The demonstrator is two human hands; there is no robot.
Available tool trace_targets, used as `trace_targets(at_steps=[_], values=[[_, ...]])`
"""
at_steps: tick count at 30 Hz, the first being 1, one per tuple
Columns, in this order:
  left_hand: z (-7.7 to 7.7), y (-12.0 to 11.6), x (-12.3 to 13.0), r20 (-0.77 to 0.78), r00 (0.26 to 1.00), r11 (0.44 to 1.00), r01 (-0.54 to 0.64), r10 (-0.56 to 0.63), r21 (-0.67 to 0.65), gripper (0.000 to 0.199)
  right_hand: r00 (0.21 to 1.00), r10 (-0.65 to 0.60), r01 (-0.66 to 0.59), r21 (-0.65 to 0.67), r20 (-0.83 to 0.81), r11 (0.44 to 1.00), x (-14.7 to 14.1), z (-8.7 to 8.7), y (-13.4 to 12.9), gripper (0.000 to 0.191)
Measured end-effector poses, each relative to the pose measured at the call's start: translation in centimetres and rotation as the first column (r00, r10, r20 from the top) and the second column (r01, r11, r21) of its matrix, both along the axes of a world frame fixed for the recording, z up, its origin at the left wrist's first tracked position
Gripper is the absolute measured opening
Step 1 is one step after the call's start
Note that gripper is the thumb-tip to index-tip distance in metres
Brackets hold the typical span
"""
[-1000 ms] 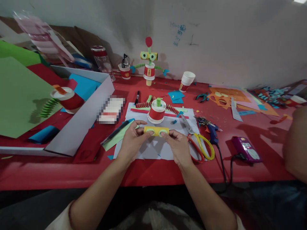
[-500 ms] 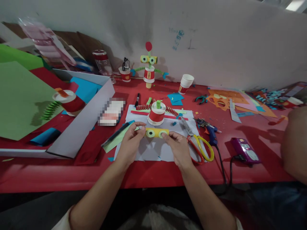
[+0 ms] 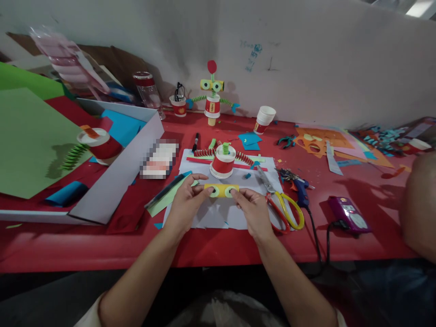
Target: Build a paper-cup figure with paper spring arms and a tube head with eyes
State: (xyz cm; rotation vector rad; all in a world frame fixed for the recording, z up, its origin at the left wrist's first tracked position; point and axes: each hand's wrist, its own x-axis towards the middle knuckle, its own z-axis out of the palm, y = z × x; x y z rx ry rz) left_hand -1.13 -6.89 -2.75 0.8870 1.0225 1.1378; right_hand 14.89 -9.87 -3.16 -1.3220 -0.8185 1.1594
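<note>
Between my two hands is a yellow paper tube (image 3: 222, 191) with two round paper eyes, pale green with dark centres. My left hand (image 3: 185, 202) grips its left end, the thumb lying on the left eye. On the other end, my right hand (image 3: 252, 210) has its thumb at the right eye. Just behind the tube stands an upturned red-and-white paper cup (image 3: 222, 164) with folded red paper arms and a folded green strip on top. White paper sheets (image 3: 218, 218) lie beneath. Scissors (image 3: 282, 206) with red and yellow handles rest beside my right hand.
A finished-looking cup figure (image 3: 212, 106) stands by the wall, near stacked paper cups (image 3: 265, 119). To the right lie a blue glue gun (image 3: 301, 188) and a purple box (image 3: 348, 214) with a cable. A white tray (image 3: 119, 168) holds coloured paper at left. Another person's arm (image 3: 420, 204) appears far right.
My left thumb has slid right onto the left eye of the yellow tube. The right hand keeps its hold, and the view has shifted very slightly.
</note>
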Motion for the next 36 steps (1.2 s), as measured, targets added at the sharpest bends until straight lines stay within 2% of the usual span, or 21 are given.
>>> trace_targets(at_steps=[11,15,23,31,36], values=[[0.0,0.1,0.1,0.033,0.999,1.000,-0.010,0.010,-0.010,0.051,1.000,-0.012,0.012,-0.006,0.029,1.000,0.0,-0.7,-0.1,0.027],[-0.1,0.1,0.0,0.030,0.999,1.000,0.027,-0.027,0.014,0.052,1.000,-0.025,0.025,-0.002,0.019,1.000,-0.1,-0.5,0.0,0.028],[-0.6,0.0,-0.8,-0.130,0.989,0.988,0.091,-0.075,0.122,0.048,0.999,-0.033,0.034,0.024,-0.033,0.999,0.1,-0.3,0.0,0.030],[0.0,-0.3,-0.7,-0.059,0.997,0.995,0.051,-0.046,0.089,0.035,0.990,-0.023,0.037,0.097,-0.138,0.995,0.1,-0.8,-0.1,0.025],[0.2,-0.2,-0.6,-0.031,0.999,0.997,0.011,-0.008,0.082,0.037,0.995,0.004,0.005,0.088,-0.103,0.996,0.1,-0.8,-0.2,0.023]])
